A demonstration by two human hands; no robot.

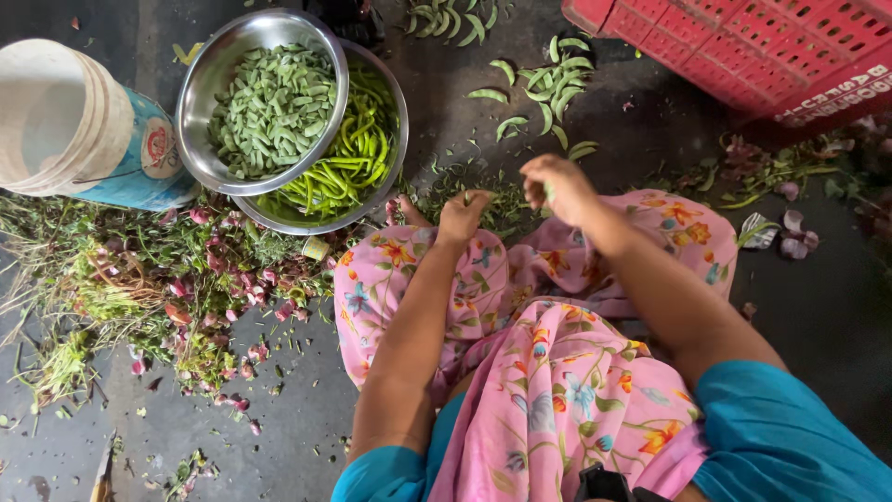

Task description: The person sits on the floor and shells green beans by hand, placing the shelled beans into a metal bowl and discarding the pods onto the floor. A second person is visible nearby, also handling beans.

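Bean pod (pixel 548 193), small and green, sat pinched in right hand (pixel 557 186), fingers curled shut on it above the pink floral lap. Left hand (pixel 462 216) rested fingers-down on trimmings (pixel 483 200); grip unclear. Step looked like trimming pods. Untrimmed pods (pixel 548 88) lay on the floor beyond; cut beans filled the steel bowl (pixel 200 70), stacked on a bowl of chillies (pixel 358 153).

A small green flat bean pod (pixel 548 191) is pinched in the fingertips of the right hand (pixel 556 186), mostly hidden. Flat, curved green bean pods (pixel 548 85) are scattered loose on the dark floor (pixel 446 121) just beyond, some overlapping.
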